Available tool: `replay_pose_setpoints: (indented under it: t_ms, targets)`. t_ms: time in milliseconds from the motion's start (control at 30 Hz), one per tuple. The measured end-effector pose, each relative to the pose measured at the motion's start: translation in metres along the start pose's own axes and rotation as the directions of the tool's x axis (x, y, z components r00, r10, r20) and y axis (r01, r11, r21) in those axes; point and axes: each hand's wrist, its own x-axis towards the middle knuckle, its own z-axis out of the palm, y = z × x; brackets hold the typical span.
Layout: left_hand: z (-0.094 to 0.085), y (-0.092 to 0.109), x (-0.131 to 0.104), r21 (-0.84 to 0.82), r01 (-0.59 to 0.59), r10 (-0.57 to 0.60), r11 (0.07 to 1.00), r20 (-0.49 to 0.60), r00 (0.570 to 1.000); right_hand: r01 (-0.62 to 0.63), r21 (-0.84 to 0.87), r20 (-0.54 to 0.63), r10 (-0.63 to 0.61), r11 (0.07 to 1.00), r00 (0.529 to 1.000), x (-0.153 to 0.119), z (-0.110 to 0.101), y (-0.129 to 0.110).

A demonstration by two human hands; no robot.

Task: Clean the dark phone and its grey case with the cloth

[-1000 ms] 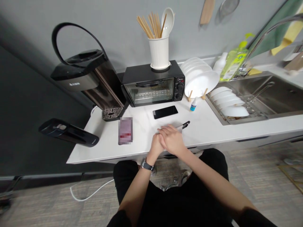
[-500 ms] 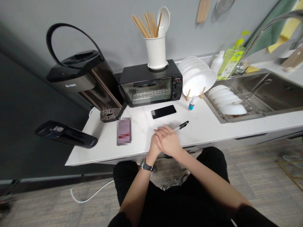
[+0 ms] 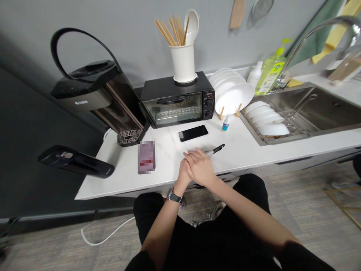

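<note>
My left hand (image 3: 184, 174) and my right hand (image 3: 202, 169) are clasped together at the front edge of the white counter (image 3: 166, 145). The right one lies over the left, its fingers folded round it, and most of the left fingers are hidden beneath. Just beyond my right hand lies a pen-like item with a black end (image 3: 219, 148), its near part partly covered by the hand. A black phone (image 3: 193, 133) rests flat behind the hands. To their left is a blurred purple item (image 3: 146, 157). A small white-and-blue bottle (image 3: 225, 124) stands to the right of the phone.
A toaster oven (image 3: 175, 107) carries a white utensil holder (image 3: 183, 64). Left are a tall black dispenser (image 3: 113, 101) and a dark bottle (image 3: 76, 162) lying tilted. Right are racked plates (image 3: 234, 98), a green soap bottle (image 3: 269, 73) and the sink (image 3: 329, 109) with bowls (image 3: 272, 128).
The head view has turned slightly to the right, so the counter items appear a little further left. My hands remain clasped in the same way.
</note>
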Motion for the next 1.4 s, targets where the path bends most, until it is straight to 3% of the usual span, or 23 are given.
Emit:
replay_pose_setpoints:
  t_ms: [67, 133, 233, 300, 367, 467, 533, 633, 700, 767, 833, 1000, 1033, 1100, 1200, 1267, 1333, 1400]
  targets:
    - [-0.003, -0.003, -0.003, 0.007, 0.004, -0.004, 1.000, 0.003, 1.000, 0.057, 0.016, 0.030, -0.058, 0.998, 0.998, 0.001, 0.000, -0.003]
    - [-0.007, 0.000, -0.005, -0.005, -0.008, 0.009, 1.000, 0.023, 1.000, 0.023, 0.003, 0.037, -0.024, 1.000, 0.999, -0.002, -0.008, 0.022]
    - [-0.008, 0.010, -0.002, -0.093, -0.026, 0.029, 0.995, 0.039, 0.999, -0.195, -0.069, -0.038, 0.192, 0.978, 0.981, -0.007, -0.025, 0.076]
    - [-0.005, 0.015, 0.001, -0.139, -0.028, 0.033, 0.990, 0.036, 0.999, -0.295, -0.087, -0.093, 0.287, 0.952, 0.954, -0.007, -0.029, 0.086]
    - [0.000, 0.016, 0.004, -0.119, -0.013, 0.016, 0.993, 0.029, 0.999, -0.263, -0.066, -0.090, 0.257, 0.963, 0.962, -0.004, -0.022, 0.066]
    - [0.003, 0.008, 0.003, -0.051, 0.035, -0.035, 0.998, -0.005, 0.999, -0.058, -0.008, -0.021, 0.058, 0.998, 0.998, 0.004, -0.001, 0.012]
    - [0.001, 0.003, 0.000, -0.030, 0.052, -0.052, 0.998, -0.020, 0.998, 0.040, 0.009, 0.013, -0.040, 0.999, 0.999, 0.007, 0.006, -0.006]
    - [-0.005, 0.004, -0.003, -0.035, 0.039, -0.038, 0.999, 0.017, 0.999, 0.000, -0.009, 0.018, 0.000, 1.000, 1.000, 0.006, -0.002, 0.024]
    - [-0.008, 0.010, -0.001, -0.087, 0.010, -0.007, 0.996, 0.035, 0.999, -0.134, -0.053, -0.035, 0.132, 0.990, 0.991, 0.004, -0.015, 0.062]
    - [-0.007, 0.015, 0.002, -0.146, -0.018, 0.023, 0.989, 0.029, 0.999, -0.247, -0.097, -0.096, 0.238, 0.964, 0.966, 0.001, -0.024, 0.084]
    - [-0.004, 0.017, 0.005, -0.139, -0.028, 0.032, 0.990, 0.026, 0.999, -0.261, -0.102, -0.115, 0.249, 0.960, 0.962, 0.001, -0.024, 0.077]
    - [-0.001, 0.005, 0.001, 0.007, 0.015, -0.016, 1.000, 0.020, 1.000, 0.016, -0.024, 0.017, -0.016, 1.000, 1.000, 0.004, 0.000, 0.002]
    - [-0.003, 0.003, 0.000, 0.011, 0.017, -0.018, 1.000, 0.022, 1.000, 0.039, -0.022, 0.034, -0.039, 0.999, 0.999, 0.005, 0.001, 0.000]
    - [-0.007, 0.004, -0.003, 0.007, 0.006, -0.006, 1.000, 0.038, 0.999, 0.008, -0.037, 0.041, -0.007, 0.999, 0.999, 0.005, -0.005, 0.018]
    - [-0.008, 0.013, -0.001, -0.077, -0.032, 0.035, 0.996, 0.038, 0.999, -0.191, -0.100, -0.007, 0.191, 0.977, 0.982, 0.002, -0.024, 0.071]
    - [-0.005, 0.017, 0.001, -0.118, -0.053, 0.057, 0.992, 0.025, 0.998, -0.314, -0.138, -0.053, 0.309, 0.939, 0.949, 0.001, -0.031, 0.087]
    - [-0.001, 0.016, 0.003, -0.081, -0.049, 0.051, 0.996, 0.027, 0.998, -0.312, -0.133, -0.052, 0.308, 0.941, 0.950, 0.002, -0.028, 0.072]
    - [0.003, 0.011, 0.003, -0.014, -0.020, 0.020, 1.000, 0.024, 0.999, -0.184, -0.084, 0.001, 0.185, 0.979, 0.983, 0.003, -0.016, 0.036]
